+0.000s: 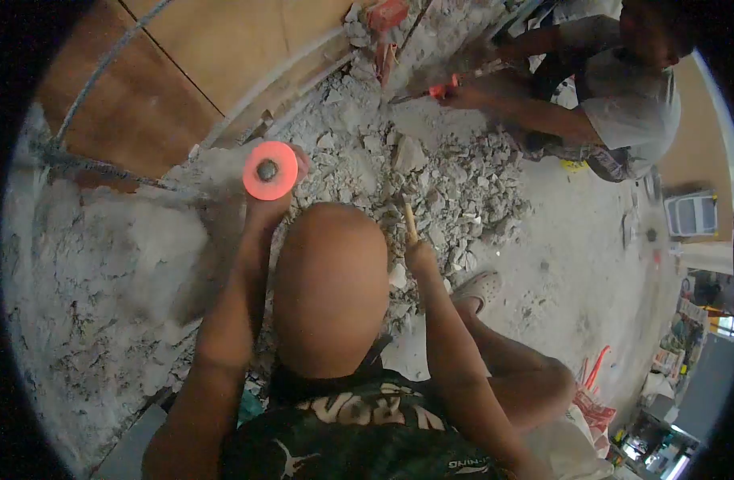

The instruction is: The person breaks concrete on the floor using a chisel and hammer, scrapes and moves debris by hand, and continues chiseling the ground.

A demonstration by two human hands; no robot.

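My left hand [297, 166] is wrapped round a chisel whose round pink guard [259, 182] faces me; the chisel's metal end [267, 169] shows at the guard's centre, and the guard covers much of the hand. To the right of my raised knee, my right hand [420, 258] is closed round a wooden handle [410, 220]. The far end of that handle lies over grey rubble [455, 192], and its head cannot be made out. The two hands are apart.
At the upper right a crouching person [631, 104] holds a red-handled tool [443, 88] over the rubble. Wooden panels [215, 48] stand at the upper left, beside a rebar [103, 68]. A plastic container [692, 215] and a red-and-white bag [595, 412] are at the right.
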